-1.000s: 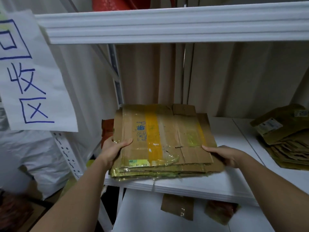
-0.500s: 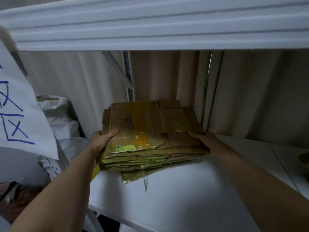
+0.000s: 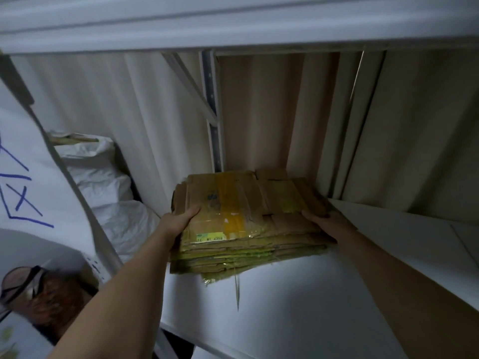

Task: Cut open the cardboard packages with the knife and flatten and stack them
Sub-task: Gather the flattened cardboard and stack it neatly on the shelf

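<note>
A stack of flattened cardboard packages (image 3: 241, 216), brown with yellow tape and a small green label, lies on the white shelf board (image 3: 298, 307) near its back left corner. My left hand (image 3: 178, 221) grips the stack's left edge, thumb on top and fingers underneath. My right hand (image 3: 324, 221) holds the right edge, its thumb on the top sheet. A strip of clear tape hangs from the stack's front. No knife is in view.
The upper shelf beam (image 3: 233, 27) runs close overhead. A metal upright (image 3: 213, 125) stands behind the stack, with a cream curtain behind it. Left of the shelf are a paper sign with blue writing (image 3: 23, 190) and white sacks (image 3: 103, 182).
Both hands have pushed the stack deeper onto the shelf, toward the back left corner. The view has moved in under the upper beam, and the second cardboard pile at right has left the frame.
</note>
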